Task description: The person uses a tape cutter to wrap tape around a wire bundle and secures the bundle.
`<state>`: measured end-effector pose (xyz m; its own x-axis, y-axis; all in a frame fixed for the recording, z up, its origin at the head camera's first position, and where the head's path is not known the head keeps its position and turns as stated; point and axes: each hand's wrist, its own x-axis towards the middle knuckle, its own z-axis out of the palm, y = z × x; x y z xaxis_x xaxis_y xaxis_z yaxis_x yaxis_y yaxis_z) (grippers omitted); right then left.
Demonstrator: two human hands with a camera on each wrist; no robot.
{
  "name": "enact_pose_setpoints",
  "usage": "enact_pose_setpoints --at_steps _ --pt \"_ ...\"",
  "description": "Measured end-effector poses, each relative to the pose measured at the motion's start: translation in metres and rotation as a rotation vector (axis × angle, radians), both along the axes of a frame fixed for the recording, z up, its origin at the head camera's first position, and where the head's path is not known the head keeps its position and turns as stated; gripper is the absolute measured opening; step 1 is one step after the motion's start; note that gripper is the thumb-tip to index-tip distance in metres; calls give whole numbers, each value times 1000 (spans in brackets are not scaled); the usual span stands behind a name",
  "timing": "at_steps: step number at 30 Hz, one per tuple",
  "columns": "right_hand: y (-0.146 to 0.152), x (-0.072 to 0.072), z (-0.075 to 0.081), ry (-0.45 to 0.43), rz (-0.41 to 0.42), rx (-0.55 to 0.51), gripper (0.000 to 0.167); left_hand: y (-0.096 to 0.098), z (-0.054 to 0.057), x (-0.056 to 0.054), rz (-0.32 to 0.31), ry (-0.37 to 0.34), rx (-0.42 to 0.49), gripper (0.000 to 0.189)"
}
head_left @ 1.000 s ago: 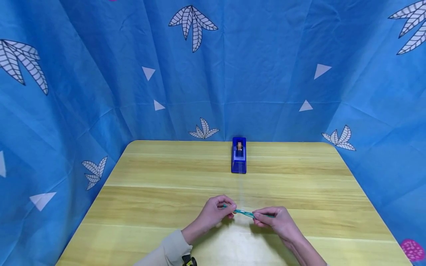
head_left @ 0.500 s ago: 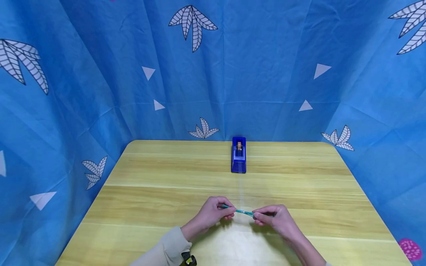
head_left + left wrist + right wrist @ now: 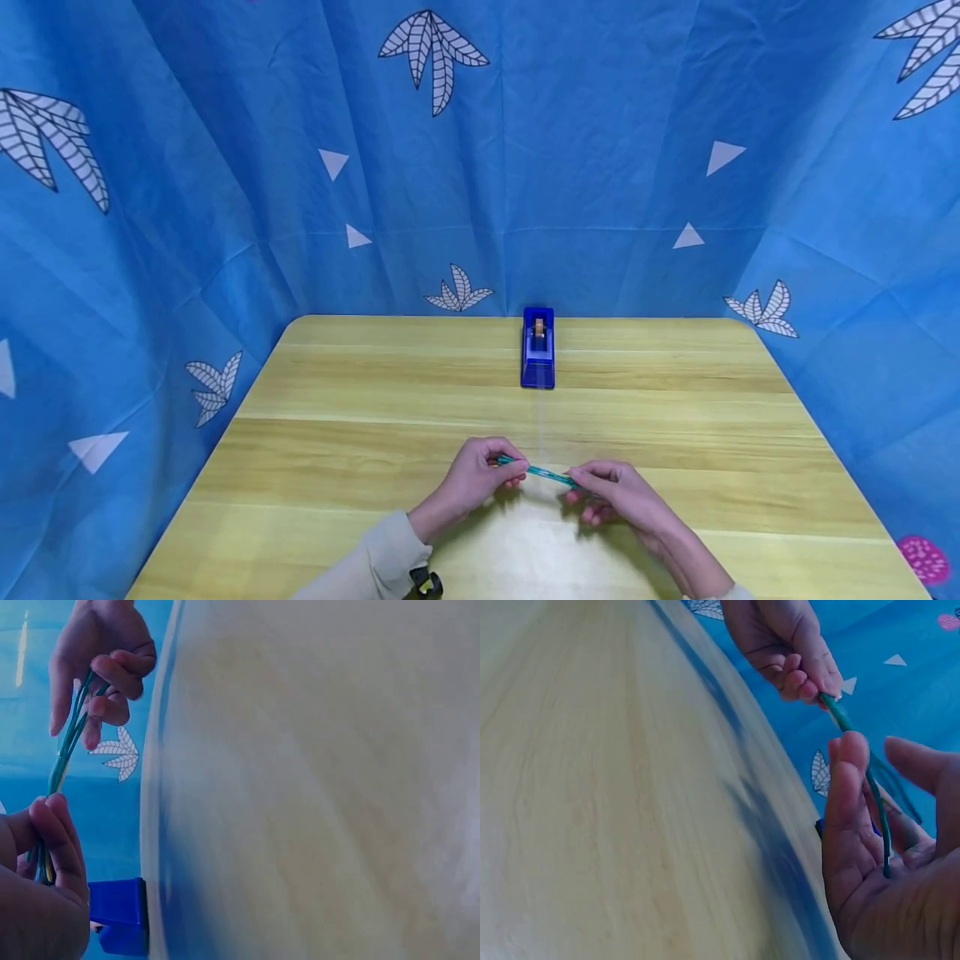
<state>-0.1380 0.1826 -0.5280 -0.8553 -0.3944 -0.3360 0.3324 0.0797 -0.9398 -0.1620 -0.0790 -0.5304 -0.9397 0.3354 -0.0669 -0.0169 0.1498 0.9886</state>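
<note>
The left hand [image 3: 476, 477] pinches the green strands [image 3: 551, 476] above the table [image 3: 360, 400]; the right hand [image 3: 624, 493], which pinched them further along half a second ago, now has its thumb apart and fingers loosened, the strands lying against them.

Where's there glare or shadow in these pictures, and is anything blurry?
Head view: glare low on the table, soft shadows by the left hand and right hand; left wrist view: dim, table hazy with a bluish reflection; right wrist view: dim too, blurred blue reflection.
</note>
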Motion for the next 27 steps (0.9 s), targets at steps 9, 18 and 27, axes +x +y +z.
enact_pose_setpoints --at_steps 9,18,27 --pt "-1 -3 -8 55 -61 -20 29 2 -1 2 5 83 -100 5" --pt "-4 -4 -2 129 -123 30 28 1 2 1 -21 -46 -24 17" --pt "-3 -3 4 210 -117 89 27 -1 -1 -4 -53 -158 81 22"
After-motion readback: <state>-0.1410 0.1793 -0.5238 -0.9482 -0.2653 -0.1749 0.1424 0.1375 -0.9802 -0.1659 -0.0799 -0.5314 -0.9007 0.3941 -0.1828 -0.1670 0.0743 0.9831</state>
